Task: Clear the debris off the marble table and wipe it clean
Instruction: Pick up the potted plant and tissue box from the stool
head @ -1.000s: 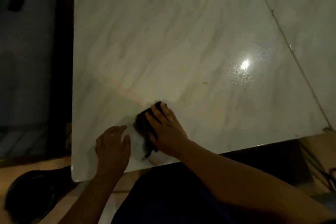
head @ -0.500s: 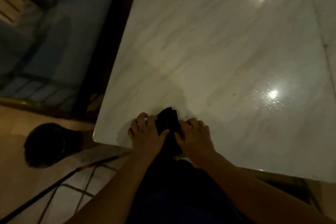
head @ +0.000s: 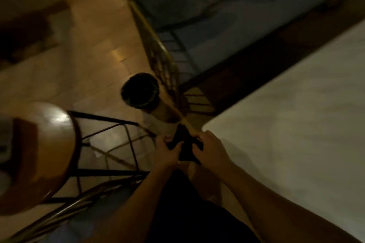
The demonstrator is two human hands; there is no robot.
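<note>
Left hand (head: 167, 153) and right hand (head: 212, 149) cover most of the dark crumpled cloth (head: 185, 141); the blurred white marble bench (head: 296, 134) runs off right.

Surface (head: 296, 124): pale off-white marble with faint grey veining, softened by blur; cloth (head: 185, 149): plain black, no pattern made out. Floor (head: 88, 45): warm tan tiles with glossy highlights; stool (head: 45, 144): orange-brown wooden seat on a black metal frame. Bin (head: 140, 92): black-lined mouth over a pale body; railing (head: 158, 53) beside it brass-yellow; dark brown band (head: 266, 61) along the surface's far edge.
</note>
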